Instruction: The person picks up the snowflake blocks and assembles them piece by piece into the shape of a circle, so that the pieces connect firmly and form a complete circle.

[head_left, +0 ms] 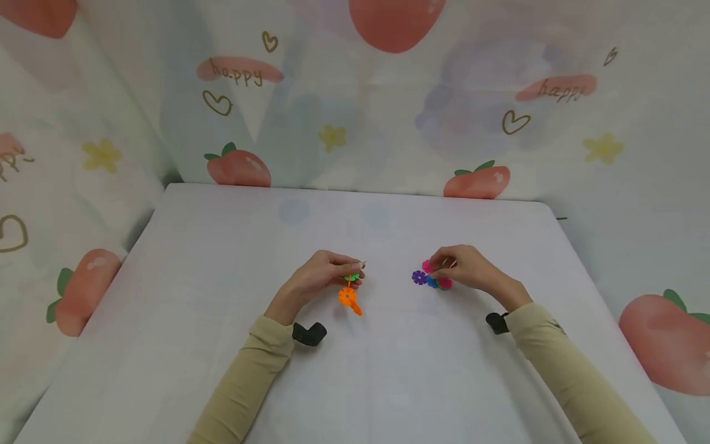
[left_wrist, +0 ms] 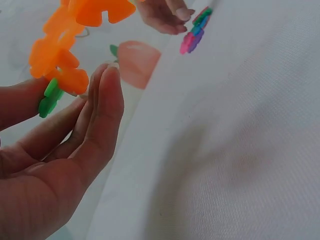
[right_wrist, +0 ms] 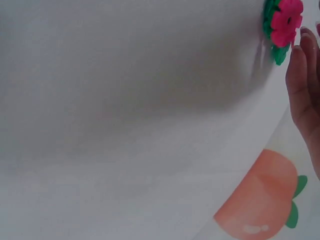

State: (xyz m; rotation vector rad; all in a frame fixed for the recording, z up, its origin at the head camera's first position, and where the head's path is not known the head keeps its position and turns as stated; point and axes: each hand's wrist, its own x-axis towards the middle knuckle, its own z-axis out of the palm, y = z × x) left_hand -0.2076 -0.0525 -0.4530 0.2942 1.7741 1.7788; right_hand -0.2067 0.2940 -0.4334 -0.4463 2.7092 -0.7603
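My left hand (head_left: pixel 322 271) pinches a green flower-shaped plastic disc (left_wrist: pixel 48 102) between thumb and fingers, above the table. Several orange flower-shaped discs (left_wrist: pixel 56 60) are joined to it in a chain, which hangs toward me in the head view. On the right, my right hand (head_left: pixel 470 269) reaches down to a small heap of similar discs. Its fingertips are at the heap, with the fingers fairly straight in the right wrist view. A purple disc (head_left: pixel 418 277), a blue disc (head_left: pixel 431 282), a pink disc (head_left: pixel 426 266) and a green disc (right_wrist: pixel 269 30) show there. The fingers partly hide the heap.
A white-covered table (head_left: pixel 222 370) lies under both hands. Behind it and at the sides hangs a patterned cloth (head_left: pixel 377 105) with printed fruit and hearts. Black wrist straps or mounts (head_left: pixel 309 333) stick out below the cuffs.
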